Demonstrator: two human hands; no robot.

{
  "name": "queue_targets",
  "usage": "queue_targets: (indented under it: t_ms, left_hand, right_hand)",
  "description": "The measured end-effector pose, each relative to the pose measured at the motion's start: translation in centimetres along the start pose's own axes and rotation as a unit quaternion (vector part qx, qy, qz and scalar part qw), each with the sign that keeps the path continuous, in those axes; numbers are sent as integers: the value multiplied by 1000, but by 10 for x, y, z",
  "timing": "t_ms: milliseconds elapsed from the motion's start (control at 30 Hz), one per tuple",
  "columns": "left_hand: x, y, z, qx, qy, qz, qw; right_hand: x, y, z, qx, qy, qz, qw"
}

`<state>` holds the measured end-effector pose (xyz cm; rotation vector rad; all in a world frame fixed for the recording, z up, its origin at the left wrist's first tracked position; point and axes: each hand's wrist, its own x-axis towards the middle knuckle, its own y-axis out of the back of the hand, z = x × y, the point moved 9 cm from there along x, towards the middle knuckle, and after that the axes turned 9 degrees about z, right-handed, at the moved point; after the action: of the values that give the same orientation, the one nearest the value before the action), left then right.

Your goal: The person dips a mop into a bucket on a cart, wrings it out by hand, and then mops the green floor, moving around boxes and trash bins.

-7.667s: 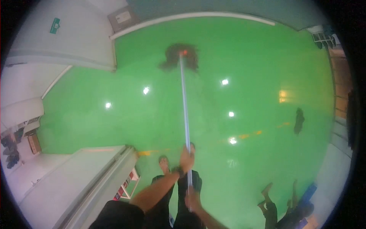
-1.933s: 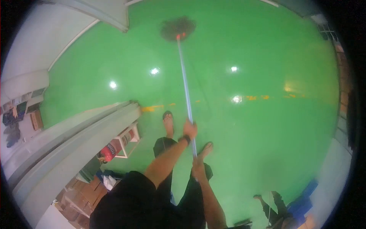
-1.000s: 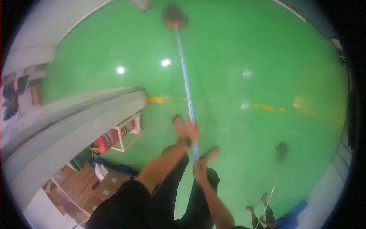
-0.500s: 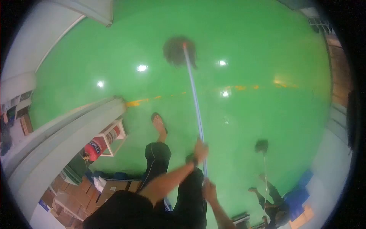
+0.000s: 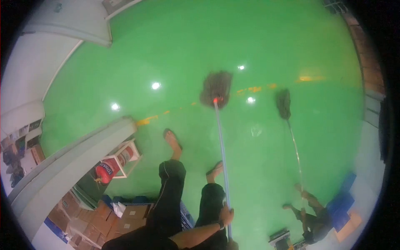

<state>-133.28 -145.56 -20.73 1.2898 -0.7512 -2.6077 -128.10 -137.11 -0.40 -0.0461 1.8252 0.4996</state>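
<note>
The left hand (image 5: 226, 215) is gripping the mop handle (image 5: 223, 154), nearer the mop head (image 5: 216, 85) than the right hand (image 5: 232, 245), which is holding lower down at the frame's edge. The handle is running forward, slightly leftward — its head now overlapping the yellow line (image 5: 254, 89), closer to the feet (image 5: 173, 141) than before.

red fire extinguisher (image 5: 109, 168): white "tona" (rest unclear)
</note>
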Motion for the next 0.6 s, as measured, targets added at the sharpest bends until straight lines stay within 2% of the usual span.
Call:
queue_targets:
  t_ms: [33, 67, 133, 167, 200, 233, 267, 300, 333, 367, 400, 433, 467, 500, 533, 567, 600]
  left_hand:
    - [-33, -12, -2, -29, 161, -120, 979]
    - [-34, -6, 15, -45, 168, -118, 978]
    - [2, -2, 49, -76, 177, -111, 975]
    - [32, -1, 66, -76, 57, -49, 994]
    - [61, -2, 75, -70, -19, -7, 997]
    - [105, -8, 82, -62, -69, 32, 995]
    - [156, -12, 86, -47, -102, 65, 992]
    - [217, -11, 87, -29, -106, 80, 991]
    - [280, -4, 94, -14, -104, 98, 990]
    - [343, 15, 110, -12, -11, 29, 999]
    - [392, 43, 132, -41, -65, 102, 992]
    - [434, 60, 136, -14, -75, 115, 990]
    - [444, 71, 130, -6, -91, 129, 987]
    - [455, 82, 125, 1, -108, 143, 984]
    - [430, 74, 106, -13, -93, 122, 988]
    - [388, 68, 79, -26, -75, 104, 991]
    - [320, 64, 74, 111, -241, 193, 945]
  right_hand:
    - [-3, 18, 29, -41, 8, 29, 999]
    - [-6, 36, 54, -82, 13, 57, 995]
    - [18, 51, 34, -135, 71, 79, 985]
    - [42, 53, 32, -189, -1, 75, 979]
    - [71, 51, 28, -240, -73, 67, 966]
    - [109, 37, -9, -210, 31, 74, 974]
    - [143, 22, -63, -195, 208, 102, 953]
    - [196, 3, -79, -197, 141, 55, 969]
    - [251, -23, -104, -235, 133, 8, 963]
    - [291, -51, -152, -225, 355, 52, 906]
    - [311, -78, -203, -223, 436, 51, 870]
    - [339, -111, -219, -218, 415, -5, 883]
    - [376, -139, -192, -241, 303, -14, 922]
    - [380, -146, -167, -228, 255, -7, 940]
    - [383, -151, -143, -214, 206, 2, 955]
    - [342, -147, -104, -171, 227, 26, 959]
    - [290, -132, -71, -204, 267, 37, 941]
